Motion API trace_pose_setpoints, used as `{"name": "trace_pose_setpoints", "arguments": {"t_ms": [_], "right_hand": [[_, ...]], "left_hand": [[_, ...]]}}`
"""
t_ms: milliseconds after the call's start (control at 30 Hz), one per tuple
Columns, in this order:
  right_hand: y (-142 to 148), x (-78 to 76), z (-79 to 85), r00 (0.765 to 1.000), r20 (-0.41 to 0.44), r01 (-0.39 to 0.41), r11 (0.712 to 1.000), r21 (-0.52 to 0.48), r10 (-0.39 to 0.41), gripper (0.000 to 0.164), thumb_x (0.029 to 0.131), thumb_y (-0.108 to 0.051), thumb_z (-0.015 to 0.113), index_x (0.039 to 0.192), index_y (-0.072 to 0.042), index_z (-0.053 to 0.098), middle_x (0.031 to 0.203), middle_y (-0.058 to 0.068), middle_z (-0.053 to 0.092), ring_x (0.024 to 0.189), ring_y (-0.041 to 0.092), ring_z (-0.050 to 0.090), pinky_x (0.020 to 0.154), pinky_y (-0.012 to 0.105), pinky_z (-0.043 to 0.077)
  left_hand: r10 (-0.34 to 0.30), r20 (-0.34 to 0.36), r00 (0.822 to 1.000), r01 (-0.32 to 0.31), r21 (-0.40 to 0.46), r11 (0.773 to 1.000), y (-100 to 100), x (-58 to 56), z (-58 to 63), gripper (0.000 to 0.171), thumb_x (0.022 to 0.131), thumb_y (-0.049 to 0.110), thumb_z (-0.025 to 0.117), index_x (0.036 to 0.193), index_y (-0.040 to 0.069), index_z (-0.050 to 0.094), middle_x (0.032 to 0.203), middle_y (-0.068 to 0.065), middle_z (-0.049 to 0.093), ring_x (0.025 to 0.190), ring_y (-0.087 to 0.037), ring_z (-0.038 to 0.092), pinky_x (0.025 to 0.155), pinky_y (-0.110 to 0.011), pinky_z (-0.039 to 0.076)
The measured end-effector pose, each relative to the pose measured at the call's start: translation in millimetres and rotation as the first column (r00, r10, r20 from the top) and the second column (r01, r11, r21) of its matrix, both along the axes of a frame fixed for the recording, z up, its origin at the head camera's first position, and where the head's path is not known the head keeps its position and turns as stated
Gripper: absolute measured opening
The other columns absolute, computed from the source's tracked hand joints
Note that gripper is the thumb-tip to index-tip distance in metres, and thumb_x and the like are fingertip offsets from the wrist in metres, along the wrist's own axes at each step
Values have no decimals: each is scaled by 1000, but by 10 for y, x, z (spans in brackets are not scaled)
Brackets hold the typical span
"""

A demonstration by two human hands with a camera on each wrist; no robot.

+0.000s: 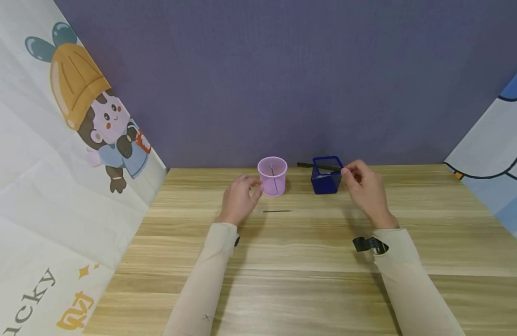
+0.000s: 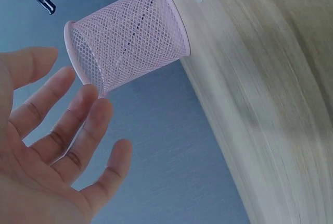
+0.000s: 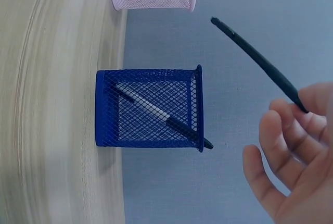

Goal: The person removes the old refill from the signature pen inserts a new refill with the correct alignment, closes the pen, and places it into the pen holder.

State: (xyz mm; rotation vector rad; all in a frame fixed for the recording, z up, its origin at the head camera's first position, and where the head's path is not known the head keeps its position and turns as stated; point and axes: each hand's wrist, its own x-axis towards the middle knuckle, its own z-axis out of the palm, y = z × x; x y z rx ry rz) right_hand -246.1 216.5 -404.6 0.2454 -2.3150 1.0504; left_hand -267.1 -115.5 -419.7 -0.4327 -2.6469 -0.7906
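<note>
My right hand (image 1: 365,193) pinches one end of a black pen (image 1: 321,167), which slants over the square blue mesh pen holder (image 3: 151,109). Inside that holder leans a black-and-white pen (image 3: 156,112), one end jutting past the rim. Beside the round pink mesh pen holder (image 1: 274,179) is my left hand (image 2: 62,135), fingers loosely bent with nothing gripped. Its fingertips are at the pink rim; whether they touch it I cannot tell. A thin dark refill-like stick (image 1: 275,179) stands within the pink holder. Another thin refill (image 1: 277,211) lies on the table before it.
Both holders stand at the back of the wood-grain table (image 1: 283,280), close to a grey-blue upright panel (image 1: 283,84). White sheets with cartoon prints (image 1: 103,116) hang at the left and right sides.
</note>
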Motion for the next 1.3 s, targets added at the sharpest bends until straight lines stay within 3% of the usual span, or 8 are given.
{"name": "trace_pose_setpoints", "arguments": {"t_ms": [233,467,733,1033,1300], "right_hand": [[29,-24,-4,994,-23,106,991,-80,-108,21,102,-24,62,92,-6,67,69,-3,59,56,4,47,51,19,35],[48,-23,14,976,-50,202,970,-133,-210,23,101,-23,62,90,-4,68,65,-3,61,51,0,46,49,17,35],[58,-5,37,958,-13,282,950,-133,-286,27,101,-29,60,89,-7,69,62,-17,55,49,1,45,51,22,35],[77,-2,8,951,46,310,948,-74,-307,28,103,-30,59,93,-5,69,72,7,66,51,1,45,53,24,36],[92,-47,-64,947,74,316,948,-35,-313,33,104,-34,57,98,-4,69,78,13,70,55,0,45,58,25,37]], "left_hand": [[8,10,1000,-8,-4,1000,-27,-10,9,23,96,26,71,116,14,76,116,-4,73,105,-22,68,89,-46,57],[15,21,1000,-15,-14,1000,-47,-12,9,23,96,26,72,116,16,76,114,-4,73,105,-23,68,89,-47,56],[29,29,999,-28,-24,999,-58,-27,-12,26,96,28,71,118,15,75,114,-6,73,106,-24,68,92,-48,55],[53,29,998,-52,-37,998,-66,-23,-5,28,96,30,72,121,18,74,118,-9,73,109,-25,67,96,-48,54],[57,18,998,-56,-42,998,-69,-14,5,29,96,30,72,120,14,74,117,-11,73,111,-28,64,101,-52,51]]}}
